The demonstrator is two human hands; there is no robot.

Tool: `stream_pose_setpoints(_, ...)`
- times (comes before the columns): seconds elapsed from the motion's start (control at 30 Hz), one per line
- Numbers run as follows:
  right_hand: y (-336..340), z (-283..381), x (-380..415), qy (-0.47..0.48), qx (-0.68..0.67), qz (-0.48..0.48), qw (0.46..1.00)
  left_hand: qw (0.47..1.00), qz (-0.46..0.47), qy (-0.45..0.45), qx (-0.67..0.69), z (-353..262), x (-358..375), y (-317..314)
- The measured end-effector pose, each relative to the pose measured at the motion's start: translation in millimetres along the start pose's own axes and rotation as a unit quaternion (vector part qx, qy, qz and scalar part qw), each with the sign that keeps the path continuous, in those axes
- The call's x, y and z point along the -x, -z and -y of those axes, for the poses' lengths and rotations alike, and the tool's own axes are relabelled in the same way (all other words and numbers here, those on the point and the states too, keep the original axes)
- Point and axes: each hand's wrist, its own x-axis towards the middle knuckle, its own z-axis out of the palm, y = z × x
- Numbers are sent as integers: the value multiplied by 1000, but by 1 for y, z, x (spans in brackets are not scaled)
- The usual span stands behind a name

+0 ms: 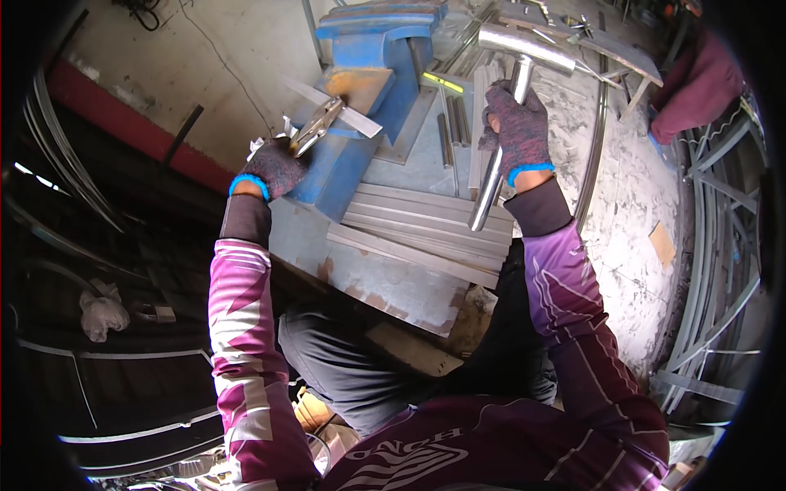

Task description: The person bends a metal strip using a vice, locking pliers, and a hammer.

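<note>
My gloved left hand (278, 166) is closed round the handles of locking pliers (319, 124). The pliers' jaws are at a flat metal strip (358, 120), which lies across the blue vise (332, 168). To the right, my gloved right hand (518, 127) grips the shiny shaft of a metal hammer (526, 51). The hammer is raised, its head above my hand and the shaft end pointing down toward me. Just where the jaws meet the strip is hard to make out.
Flat metal bars (426, 225) lie on the metal bench (360, 282) in front of me. Short dark rods (454, 123) and a yellow-green strip (442, 81) are behind them. At the upper right is another person's maroon clothing (704, 82). Long metal lengths (716, 237) stand at the right edge.
</note>
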Motion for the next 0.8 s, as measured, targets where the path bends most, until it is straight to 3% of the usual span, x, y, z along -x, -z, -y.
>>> stream_pose_setpoints(0.13,-4,1,5,7,16,13,1000,998,-18,-28,-59,4,-6,-5)
stream_pose_setpoints(0.2,-10,10,11,16,72,15,997,998,-14,0,-57,-3,-2,5)
stream_pose_setpoints(0.27,-17,14,17,12,103,41,994,998,-5,27,-53,-8,3,7)
stream_pose_setpoints(0.33,-28,12,19,87,134,91,983,998,13,21,-52,-6,-1,8)
stream_pose_setpoints(0.5,-48,-5,17,62,181,177,965,992,-24,5,-121,3,-5,-6)
stream_pose_setpoints(0.6,-52,-7,24,60,151,176,971,989,13,-17,-148,7,-10,-8)
stream_pose_setpoints(0.63,-52,-8,24,59,152,177,971,995,2,17,-97,-3,-2,-1)
stream_pose_setpoints(0.8,-46,-3,24,50,190,171,965,993,-7,7,-120,2,-6,-5)
